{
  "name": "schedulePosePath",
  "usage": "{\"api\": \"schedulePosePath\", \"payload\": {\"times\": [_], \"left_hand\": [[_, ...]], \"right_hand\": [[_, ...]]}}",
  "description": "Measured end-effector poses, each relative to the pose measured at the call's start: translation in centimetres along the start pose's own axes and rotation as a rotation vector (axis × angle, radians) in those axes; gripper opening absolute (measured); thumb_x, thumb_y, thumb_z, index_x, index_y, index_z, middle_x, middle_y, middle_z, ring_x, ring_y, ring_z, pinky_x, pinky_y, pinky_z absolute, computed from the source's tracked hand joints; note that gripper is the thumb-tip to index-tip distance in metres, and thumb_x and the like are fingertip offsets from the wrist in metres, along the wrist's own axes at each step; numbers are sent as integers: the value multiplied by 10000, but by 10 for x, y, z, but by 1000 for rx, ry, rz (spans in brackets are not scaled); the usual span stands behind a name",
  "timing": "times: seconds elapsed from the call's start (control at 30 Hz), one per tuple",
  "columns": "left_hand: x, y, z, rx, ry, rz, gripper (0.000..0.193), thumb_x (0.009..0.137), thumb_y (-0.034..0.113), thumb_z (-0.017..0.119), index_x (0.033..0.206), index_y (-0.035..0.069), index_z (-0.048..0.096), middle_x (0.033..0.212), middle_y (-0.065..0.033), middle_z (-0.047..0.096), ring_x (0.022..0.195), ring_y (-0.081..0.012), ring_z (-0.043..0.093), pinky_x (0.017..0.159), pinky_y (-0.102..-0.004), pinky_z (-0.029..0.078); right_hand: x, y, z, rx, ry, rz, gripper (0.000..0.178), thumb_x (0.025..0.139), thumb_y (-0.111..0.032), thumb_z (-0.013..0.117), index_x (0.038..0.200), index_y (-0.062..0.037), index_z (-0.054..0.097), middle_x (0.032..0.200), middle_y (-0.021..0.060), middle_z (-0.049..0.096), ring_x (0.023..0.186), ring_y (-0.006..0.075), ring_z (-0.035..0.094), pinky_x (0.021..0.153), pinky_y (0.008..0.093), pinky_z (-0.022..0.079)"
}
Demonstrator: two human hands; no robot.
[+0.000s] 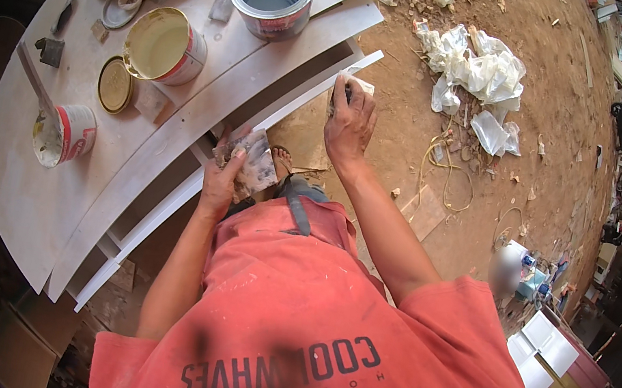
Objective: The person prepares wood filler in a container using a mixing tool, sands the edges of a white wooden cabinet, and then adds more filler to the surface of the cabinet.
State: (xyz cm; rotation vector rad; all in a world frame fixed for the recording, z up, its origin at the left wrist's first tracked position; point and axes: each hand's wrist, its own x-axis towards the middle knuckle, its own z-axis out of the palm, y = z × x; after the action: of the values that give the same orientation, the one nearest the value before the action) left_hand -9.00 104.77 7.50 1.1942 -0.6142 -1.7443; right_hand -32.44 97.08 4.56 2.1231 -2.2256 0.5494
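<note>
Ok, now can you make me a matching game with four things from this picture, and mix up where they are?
Column one:
1. crumpled white plastic sheeting
2. round gold-coloured lid
3. small red-and-white tub
4. flat board smeared grey and white

Column two:
A. held in the left hand
B. on the brown dirt floor
C. a long flat handle sticks out of it
D. close beside the open can smeared with cream

Right pairs: 1-B, 2-D, 3-C, 4-A
</note>
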Motion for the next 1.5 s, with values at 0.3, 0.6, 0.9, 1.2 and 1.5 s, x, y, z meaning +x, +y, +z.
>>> {"api": "schedulePosePath", "payload": {"times": [0.3, 0.6, 0.9, 1.2, 1.5], "left_hand": [[4, 0, -2, 54, -15, 9, 571, 982, 166, 559, 1465, -76, 373, 1442, -123, 503, 1256, -175, 509, 1080, -307, 376], [10, -17, -17, 127, -17, 33, 469, 973, 189, 570, 1377, -46, 533, 1538, -156, 351, 1382, -191, 368, 1130, -320, 293], [7, -10, -10, 31, -28, -4, 478, 969, 196, 570, 1386, -34, 530, 1563, -188, 307, 1411, -218, 340, 1140, -331, 279], [9, -15, -16, 169, -25, 36, 486, 956, 211, 577, 1389, -7, 541, 1562, -218, 302, 1457, -233, 259, 1165, -357, 234], [10, -15, -16, 178, -25, 26, 484, 968, 207, 566, 1399, -10, 527, 1523, -191, 387, 1436, -230, 296, 1154, -347, 249]], "right_hand": [[28, 7, -33, -96, 31, -70, 343, 875, -89, 543, 1211, -86, 614, 1172, 60, 607, 1156, 247, 536, 892, 467, 433], [47, 1, -13, -149, -49, -83, 220, 870, -99, 545, 1059, -51, 647, 998, 83, 651, 985, 265, 611, 823, 407, 445], [28, -31, -19, -38, -93, -147, 163, 869, -92, 545, 971, -39, 661, 952, 129, 643, 942, 301, 617, 800, 430, 483], [67, 16, -16, -97, -24, -123, 121, 850, -60, 551, 851, -17, 663, 831, 181, 650, 800, 353, 644, 693, 471, 507], [52, 1, -28, 56, -49, -136, 138, 846, -74, 564, 889, -32, 688, 852, 169, 673, 800, 389, 649, 720, 500, 495]]}}
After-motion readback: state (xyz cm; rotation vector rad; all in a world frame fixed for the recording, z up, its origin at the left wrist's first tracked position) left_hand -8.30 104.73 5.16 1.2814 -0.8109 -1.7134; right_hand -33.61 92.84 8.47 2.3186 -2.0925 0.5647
